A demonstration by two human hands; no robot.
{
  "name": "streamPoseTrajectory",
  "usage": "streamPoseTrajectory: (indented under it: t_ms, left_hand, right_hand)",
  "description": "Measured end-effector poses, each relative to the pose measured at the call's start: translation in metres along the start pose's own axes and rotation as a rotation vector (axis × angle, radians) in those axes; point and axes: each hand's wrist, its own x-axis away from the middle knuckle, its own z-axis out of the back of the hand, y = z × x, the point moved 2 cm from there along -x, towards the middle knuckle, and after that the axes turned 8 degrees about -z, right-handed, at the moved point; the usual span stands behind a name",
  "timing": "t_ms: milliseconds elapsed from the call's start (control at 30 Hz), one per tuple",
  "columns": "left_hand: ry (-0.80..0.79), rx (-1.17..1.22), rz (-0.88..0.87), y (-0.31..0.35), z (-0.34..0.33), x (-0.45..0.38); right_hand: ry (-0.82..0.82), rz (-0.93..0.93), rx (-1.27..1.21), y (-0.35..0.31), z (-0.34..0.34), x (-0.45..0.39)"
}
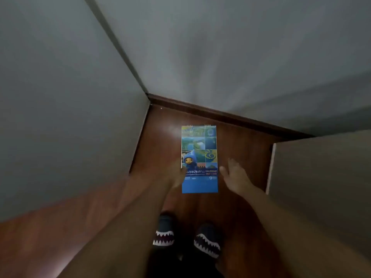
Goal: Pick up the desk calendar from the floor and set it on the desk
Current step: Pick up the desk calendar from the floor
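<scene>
Both bare arms reach down toward the desk calendar (199, 159), which lies flat on the wooden floor (236, 149) near the corner where two grey walls meet, its spiral binding pointing toward the dark skirting board (220, 115). The left hand (176, 175) is blurred at the calendar's left edge, partly overlapping it; whether its fingers are apart or closed on the edge cannot be told. The right hand (233, 173) is just beside the calendar's right edge, palm turned inward, its fingers (230, 163) spread apart and closed on nothing.

The cover shows a grid of blue and green aerial photos, a cartoon figure in a blue hood, and a blue band with Thai lettering. The word "CALENDAR" can be made out at the right of that band; the smaller lines below are too blurred to read.

Two dark slippers (206, 243) with white zigzag teeth stand on the floor below the calendar. A pale panel (321, 177) rises at the right.
</scene>
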Motion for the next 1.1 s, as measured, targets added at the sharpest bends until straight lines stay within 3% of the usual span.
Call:
streamPoseTrajectory:
  t_ms: [100, 233, 467, 567, 633, 867, 1100]
  left_hand:
    - [-0.011, 0.181, 0.087, -0.055, -0.042, -0.056]
    - [0.041, 0.252, 0.175, -0.102, -0.086, -0.114]
    - [0.138, 0.330, 0.300, -0.131, -0.118, -0.167]
    - [0.118, 0.380, 0.382, -0.142, -0.119, -0.172]
    - [0.133, 0.391, 0.383, -0.154, -0.119, -0.175]
    - [0.126, 0.398, 0.308, -0.047, -0.058, -0.068]
    - [0.104, 0.558, 0.214, 0.053, -0.010, 0.095]
  right_hand:
    - [0.021, 0.005, -0.070, 0.014, -0.057, -0.068]
    - [0.027, -0.076, -0.127, 0.032, -0.117, -0.145]
    - [0.193, -0.260, -0.312, 0.045, -0.152, -0.197]
    - [0.130, -0.347, -0.372, 0.050, -0.148, -0.194]
    - [0.091, -0.364, -0.449, 0.050, -0.139, -0.181]
    - [-0.129, -0.366, -0.768, 0.029, -0.066, -0.080]
    - [-0.115, -0.247, -0.886, 0.032, 0.026, 0.091]
